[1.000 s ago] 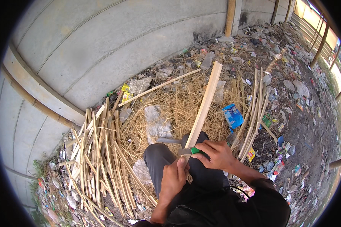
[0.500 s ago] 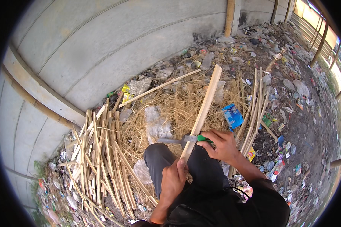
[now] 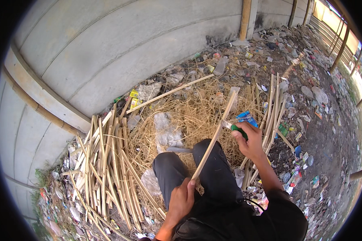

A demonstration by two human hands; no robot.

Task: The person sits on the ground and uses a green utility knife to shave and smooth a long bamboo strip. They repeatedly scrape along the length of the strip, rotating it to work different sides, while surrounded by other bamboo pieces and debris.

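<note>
My left hand (image 3: 182,201) is closed around the near end of a long bamboo strip (image 3: 210,149), which slants up and away to the right over my right thigh. In my right hand (image 3: 251,143) is a knife with a green handle (image 3: 239,131). Its blade (image 3: 227,125) meets the strip in the upper part, and most of the blade is hidden behind it. Under the strip lies a mat of thin straw-like shavings (image 3: 197,112). A flat grey piece (image 3: 179,150) shows between my knees; I cannot tell what it is.
A large pile of bamboo strips (image 3: 104,172) lies to my left, and a smaller bundle (image 3: 272,108) to my right. A blue wrapper (image 3: 247,117) is beyond my right hand. Litter covers the ground (image 3: 309,132). A grey panel wall (image 3: 120,52) stands at the far left.
My right hand has moved away and to the right with the knife, along the strip toward its far end. The strip has turned, showing a narrower side. My left hand keeps its hold.
</note>
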